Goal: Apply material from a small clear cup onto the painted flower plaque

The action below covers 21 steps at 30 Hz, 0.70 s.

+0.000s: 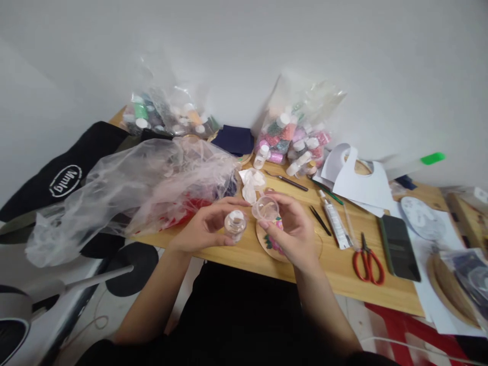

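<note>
Between thumb and fingers, my left hand (208, 223) holds a small clear bottle (235, 226) with a white top. Its contents are too small to make out. My right hand (292, 223) grips a small clear plastic cup (267, 208), tilted so its round rim shows. Below the cup, partly covered by my right hand, lies a round wooden piece (263, 235) with pink flowers and green leaves on it. Bottle and cup are a short distance apart, both above the table's front part. Crumpled white tissue (252, 183) lies just behind them.
Red-handled scissors (368, 264), a phone (399, 248), a glue tube (336, 222) and black tweezers (320, 220) lie to the right. A large plastic bag (152, 178) covers the table's left side. Bags of small bottles (282, 132) stand against the wall.
</note>
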Motion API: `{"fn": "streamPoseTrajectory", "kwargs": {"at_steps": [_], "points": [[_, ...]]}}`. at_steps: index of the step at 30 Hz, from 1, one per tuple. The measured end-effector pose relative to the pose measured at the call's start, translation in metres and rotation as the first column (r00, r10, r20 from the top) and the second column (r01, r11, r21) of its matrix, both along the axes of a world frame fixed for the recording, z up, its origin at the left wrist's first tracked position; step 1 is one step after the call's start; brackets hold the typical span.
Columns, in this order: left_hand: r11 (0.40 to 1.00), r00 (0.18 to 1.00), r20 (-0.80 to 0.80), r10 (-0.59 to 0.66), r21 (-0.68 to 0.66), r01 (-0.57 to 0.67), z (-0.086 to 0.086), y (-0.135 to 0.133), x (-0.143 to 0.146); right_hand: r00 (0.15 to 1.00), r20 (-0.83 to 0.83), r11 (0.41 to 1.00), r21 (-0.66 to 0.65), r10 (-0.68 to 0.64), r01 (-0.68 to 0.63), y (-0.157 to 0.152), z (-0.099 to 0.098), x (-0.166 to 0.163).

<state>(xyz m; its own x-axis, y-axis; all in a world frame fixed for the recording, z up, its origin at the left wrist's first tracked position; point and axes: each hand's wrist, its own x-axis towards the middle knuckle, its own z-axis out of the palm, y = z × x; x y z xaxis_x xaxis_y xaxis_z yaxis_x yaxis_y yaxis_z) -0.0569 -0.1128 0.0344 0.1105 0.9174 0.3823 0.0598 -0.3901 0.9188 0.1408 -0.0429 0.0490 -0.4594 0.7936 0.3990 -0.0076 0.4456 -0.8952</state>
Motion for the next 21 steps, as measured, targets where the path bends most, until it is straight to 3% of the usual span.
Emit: {"fn": "streamPoseTrajectory", "kwargs": {"at_steps": [6,10,14,17,21], "points": [[0.972,0.968,-0.089,-0.234,0.001,0.235,0.009,0.005,0.001,0.969,0.177,0.969,0.143,0.173,-0.199,0.010,0.016,0.008],[0.931,0.930,0.044,-0.364,-0.017,0.365,0.011,0.009,0.003,0.957,0.209,0.961,0.145,0.203,-0.235,0.009,0.021,0.008],[0.926,0.915,0.167,-0.368,-0.027,0.378,0.005,0.013,0.006,0.941,0.247,0.959,0.104,0.233,-0.264,0.010,0.022,0.010],[0.933,0.924,0.171,-0.341,-0.058,0.355,0.003,0.013,0.007,0.942,0.258,0.961,0.115,0.217,-0.253,0.009,0.025,0.013],[0.946,0.944,0.143,-0.297,-0.090,0.311,0.004,0.011,0.010,0.971,0.220,0.945,0.290,0.090,-0.153,-0.001,0.040,0.016]]}}
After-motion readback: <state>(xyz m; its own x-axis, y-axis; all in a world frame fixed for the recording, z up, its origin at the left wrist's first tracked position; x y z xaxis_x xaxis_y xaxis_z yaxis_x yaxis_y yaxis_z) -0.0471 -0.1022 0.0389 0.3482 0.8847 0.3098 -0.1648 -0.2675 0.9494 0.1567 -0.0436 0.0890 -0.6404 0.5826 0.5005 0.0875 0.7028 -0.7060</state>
